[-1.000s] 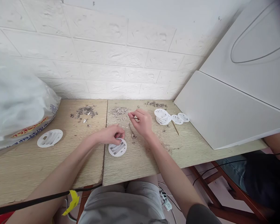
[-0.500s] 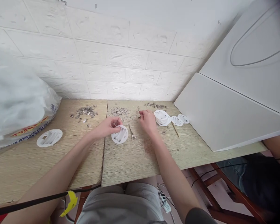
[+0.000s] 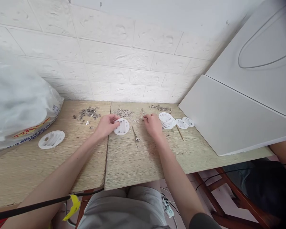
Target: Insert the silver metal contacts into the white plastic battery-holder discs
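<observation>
My left hand point(image 3: 109, 124) is closed on the edge of a round white plastic battery holder point(image 3: 122, 128), its slotted face toward me and small metal contacts in it. To its right, my right hand point(image 3: 153, 124) has thumb and finger pinched together above the table; what they hold, if anything, is too small to name. Between the hands lies a pair of tweezers point(image 3: 135, 135). Just beyond my left hand spreads a pile of small metal pieces point(image 3: 124, 113). A stack of round white holders point(image 3: 166, 119) stands right of my right hand.
More metal parts lie in a left heap point(image 3: 90, 112) and a back heap point(image 3: 160, 108). Another white holder point(image 3: 51, 139) rests by a plastic bag point(image 3: 21, 108). A thin stick point(image 3: 180, 133) lies before two flat holders point(image 3: 184, 123). A white panel point(image 3: 233, 117) bounds the right; a person's arm point(image 3: 283, 152) shows beyond.
My left hand has raised the holder and drawn it slightly away from me, turning it a little. My right hand has shifted slightly right, its fingers still pinched.
</observation>
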`<state>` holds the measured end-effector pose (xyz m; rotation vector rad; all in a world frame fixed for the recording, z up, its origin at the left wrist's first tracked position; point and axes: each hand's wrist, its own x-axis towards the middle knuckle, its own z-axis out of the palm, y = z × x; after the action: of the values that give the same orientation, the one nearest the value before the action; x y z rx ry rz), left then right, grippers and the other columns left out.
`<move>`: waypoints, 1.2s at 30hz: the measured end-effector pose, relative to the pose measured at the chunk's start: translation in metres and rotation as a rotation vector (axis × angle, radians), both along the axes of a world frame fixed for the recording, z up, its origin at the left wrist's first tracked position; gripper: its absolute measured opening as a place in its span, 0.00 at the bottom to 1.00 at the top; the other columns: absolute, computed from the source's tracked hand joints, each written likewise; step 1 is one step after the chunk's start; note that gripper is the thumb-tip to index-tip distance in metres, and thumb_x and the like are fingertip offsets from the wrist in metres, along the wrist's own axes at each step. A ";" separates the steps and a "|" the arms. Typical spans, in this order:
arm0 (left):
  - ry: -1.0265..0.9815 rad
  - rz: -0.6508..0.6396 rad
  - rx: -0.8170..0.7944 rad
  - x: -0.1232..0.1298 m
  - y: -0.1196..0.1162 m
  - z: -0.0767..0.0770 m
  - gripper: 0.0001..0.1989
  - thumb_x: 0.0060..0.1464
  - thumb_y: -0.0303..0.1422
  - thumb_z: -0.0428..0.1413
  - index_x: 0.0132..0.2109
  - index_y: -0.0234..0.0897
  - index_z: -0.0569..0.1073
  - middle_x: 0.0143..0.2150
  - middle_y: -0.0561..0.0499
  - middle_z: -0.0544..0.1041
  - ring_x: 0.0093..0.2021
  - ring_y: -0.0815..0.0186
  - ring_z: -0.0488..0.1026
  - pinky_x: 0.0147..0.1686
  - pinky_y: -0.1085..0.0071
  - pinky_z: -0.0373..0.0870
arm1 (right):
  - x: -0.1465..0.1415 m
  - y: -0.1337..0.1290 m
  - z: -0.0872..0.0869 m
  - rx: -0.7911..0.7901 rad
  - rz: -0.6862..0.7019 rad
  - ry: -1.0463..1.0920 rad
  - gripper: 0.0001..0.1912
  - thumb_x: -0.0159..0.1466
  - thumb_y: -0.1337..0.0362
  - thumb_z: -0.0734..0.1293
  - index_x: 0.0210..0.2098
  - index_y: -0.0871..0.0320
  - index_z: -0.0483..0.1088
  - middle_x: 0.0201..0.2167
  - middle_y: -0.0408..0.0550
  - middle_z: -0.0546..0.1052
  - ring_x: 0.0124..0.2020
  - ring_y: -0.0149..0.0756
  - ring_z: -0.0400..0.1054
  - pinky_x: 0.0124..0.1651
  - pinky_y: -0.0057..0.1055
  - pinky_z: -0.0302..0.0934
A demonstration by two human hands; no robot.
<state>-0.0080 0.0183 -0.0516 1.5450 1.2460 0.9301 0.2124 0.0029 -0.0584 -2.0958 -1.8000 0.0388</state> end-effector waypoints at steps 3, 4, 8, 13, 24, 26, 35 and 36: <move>-0.040 0.034 -0.028 0.001 -0.002 0.003 0.08 0.41 0.31 0.59 0.33 0.33 0.76 0.28 0.49 0.77 0.27 0.66 0.72 0.26 0.72 0.67 | 0.000 0.002 -0.003 -0.021 0.026 0.015 0.13 0.65 0.66 0.61 0.45 0.58 0.74 0.43 0.56 0.73 0.43 0.43 0.68 0.40 0.33 0.59; -0.057 0.047 -0.035 0.002 -0.002 0.004 0.08 0.41 0.31 0.60 0.32 0.33 0.77 0.27 0.49 0.77 0.27 0.66 0.72 0.27 0.71 0.67 | 0.001 0.002 -0.004 -0.024 0.031 0.021 0.12 0.65 0.67 0.61 0.44 0.58 0.74 0.43 0.57 0.74 0.42 0.43 0.68 0.40 0.33 0.59; -0.135 0.081 -0.102 0.003 -0.002 0.005 0.09 0.40 0.32 0.63 0.32 0.34 0.78 0.28 0.48 0.77 0.26 0.65 0.73 0.28 0.69 0.69 | 0.002 0.003 -0.006 -0.021 0.044 0.044 0.11 0.64 0.69 0.60 0.39 0.58 0.75 0.42 0.55 0.74 0.39 0.42 0.69 0.38 0.33 0.58; -0.217 0.109 -0.188 0.003 -0.002 0.008 0.09 0.41 0.32 0.62 0.32 0.32 0.78 0.30 0.47 0.79 0.28 0.64 0.74 0.30 0.66 0.73 | 0.001 0.003 -0.005 -0.016 0.051 0.061 0.10 0.63 0.69 0.61 0.36 0.58 0.75 0.39 0.54 0.75 0.37 0.39 0.69 0.37 0.32 0.58; -0.240 0.111 -0.185 0.005 -0.004 0.007 0.07 0.43 0.31 0.60 0.32 0.33 0.78 0.29 0.48 0.78 0.29 0.64 0.74 0.31 0.69 0.74 | -0.006 0.001 -0.003 0.095 0.164 0.128 0.11 0.66 0.64 0.61 0.36 0.59 0.75 0.38 0.51 0.75 0.34 0.36 0.67 0.34 0.30 0.55; -0.253 0.115 -0.173 0.005 -0.004 0.007 0.07 0.44 0.31 0.60 0.32 0.33 0.78 0.30 0.48 0.78 0.30 0.65 0.74 0.31 0.70 0.74 | -0.011 -0.001 -0.002 0.163 0.253 0.176 0.11 0.67 0.63 0.61 0.36 0.59 0.75 0.36 0.49 0.75 0.34 0.34 0.67 0.36 0.29 0.55; -0.265 0.110 -0.088 0.006 -0.003 0.003 0.13 0.45 0.36 0.62 0.37 0.33 0.78 0.36 0.46 0.79 0.33 0.64 0.74 0.31 0.71 0.72 | -0.030 -0.007 -0.003 0.082 0.524 0.484 0.16 0.66 0.54 0.61 0.42 0.56 0.75 0.26 0.41 0.74 0.26 0.29 0.62 0.31 0.26 0.52; -0.265 0.102 -0.084 0.006 -0.003 0.003 0.14 0.45 0.37 0.62 0.38 0.33 0.78 0.36 0.46 0.80 0.33 0.64 0.74 0.31 0.71 0.72 | -0.031 -0.007 -0.004 0.070 0.524 0.516 0.16 0.65 0.54 0.62 0.42 0.56 0.75 0.24 0.40 0.73 0.25 0.29 0.61 0.31 0.26 0.52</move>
<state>-0.0018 0.0152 -0.0491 1.2567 1.1655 1.0953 0.1818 -0.0040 -0.0621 -1.3442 -1.9094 0.5862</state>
